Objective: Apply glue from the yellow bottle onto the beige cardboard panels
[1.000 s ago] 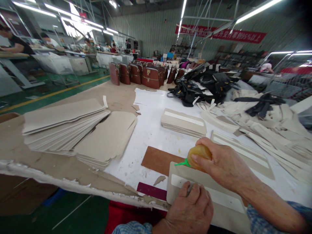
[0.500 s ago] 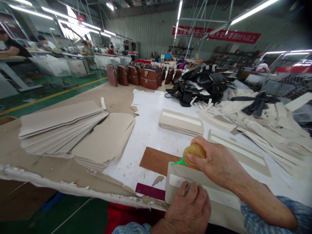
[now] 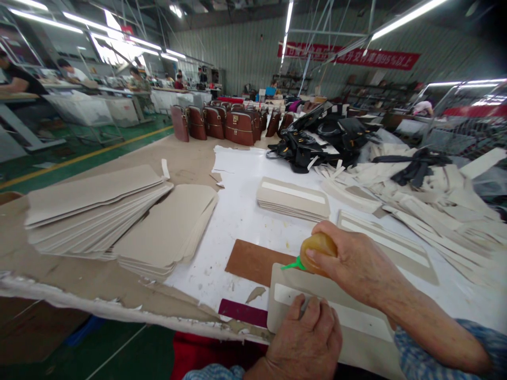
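Observation:
My right hand point(image 3: 350, 261) is wrapped round a soft amber squeeze bottle point(image 3: 318, 253) with a green nozzle, tilted so its tip meets the far left edge of a beige panel point(image 3: 336, 287). A white strip point(image 3: 358, 320) runs lengthwise along this panel. My left hand point(image 3: 307, 338) rests on the panel's near left part, fingers bent down onto it and slightly apart. A small dark patch shows between those fingers; I cannot tell what it is. Under the panel's far left corner lies a brown leather piece point(image 3: 251, 261). A purple strip point(image 3: 243, 312) touches the left side.
Two beige panel stacks point(image 3: 95, 211) point(image 3: 168, 224) are fanned out on the left. Beyond my hands sit a stack with a white strip point(image 3: 293, 199) and another striped panel point(image 3: 390, 245). Brown bags point(image 3: 240, 126), black bags point(image 3: 325, 137) and pale scraps point(image 3: 447, 200) lie farther back.
My right hand and the bottle have shifted slightly right, the nozzle tip sliding a little along the panel's far edge. My left hand stays in place on the panel.

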The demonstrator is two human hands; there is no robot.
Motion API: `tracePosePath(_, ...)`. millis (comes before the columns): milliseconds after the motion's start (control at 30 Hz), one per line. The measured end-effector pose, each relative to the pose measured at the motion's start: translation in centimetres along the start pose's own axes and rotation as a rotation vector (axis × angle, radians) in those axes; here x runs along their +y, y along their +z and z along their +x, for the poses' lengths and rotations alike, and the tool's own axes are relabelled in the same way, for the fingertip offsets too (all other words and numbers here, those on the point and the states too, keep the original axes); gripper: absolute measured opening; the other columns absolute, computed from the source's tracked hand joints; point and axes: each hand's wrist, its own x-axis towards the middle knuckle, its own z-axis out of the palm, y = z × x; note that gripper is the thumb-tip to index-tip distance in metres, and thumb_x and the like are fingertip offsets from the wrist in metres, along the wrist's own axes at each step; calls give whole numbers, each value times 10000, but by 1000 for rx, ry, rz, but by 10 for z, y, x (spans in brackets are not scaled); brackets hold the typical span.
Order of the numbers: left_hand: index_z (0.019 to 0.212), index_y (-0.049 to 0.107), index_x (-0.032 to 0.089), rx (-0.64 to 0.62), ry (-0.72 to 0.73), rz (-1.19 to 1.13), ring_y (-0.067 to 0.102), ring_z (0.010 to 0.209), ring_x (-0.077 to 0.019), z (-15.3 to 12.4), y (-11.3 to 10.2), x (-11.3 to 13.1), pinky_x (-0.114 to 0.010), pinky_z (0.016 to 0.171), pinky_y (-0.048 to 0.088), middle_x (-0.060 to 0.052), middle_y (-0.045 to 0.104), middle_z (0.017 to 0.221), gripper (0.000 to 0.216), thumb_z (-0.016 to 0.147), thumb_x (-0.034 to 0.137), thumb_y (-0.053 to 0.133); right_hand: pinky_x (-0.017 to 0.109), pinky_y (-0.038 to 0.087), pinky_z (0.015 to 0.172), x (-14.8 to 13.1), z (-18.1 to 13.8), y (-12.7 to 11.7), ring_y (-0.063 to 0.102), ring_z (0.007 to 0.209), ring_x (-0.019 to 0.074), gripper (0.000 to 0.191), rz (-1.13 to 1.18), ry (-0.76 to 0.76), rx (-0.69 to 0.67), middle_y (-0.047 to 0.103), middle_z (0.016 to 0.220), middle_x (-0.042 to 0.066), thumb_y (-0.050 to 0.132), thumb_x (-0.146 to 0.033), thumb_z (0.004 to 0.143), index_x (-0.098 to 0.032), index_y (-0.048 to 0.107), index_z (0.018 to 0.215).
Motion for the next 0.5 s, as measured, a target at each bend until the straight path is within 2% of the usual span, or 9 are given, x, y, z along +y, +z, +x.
tracePosePath(500,1293,701,118,-93,9,-18,611,1199,-258,0,-8,-2,-447,1085,396,-74,727,1289,372,1088,345,490,372,338,690,19,-7,-5,625,730,283,325,-24,83,-27,670,759,59,396,-550,842,-273,528,949)
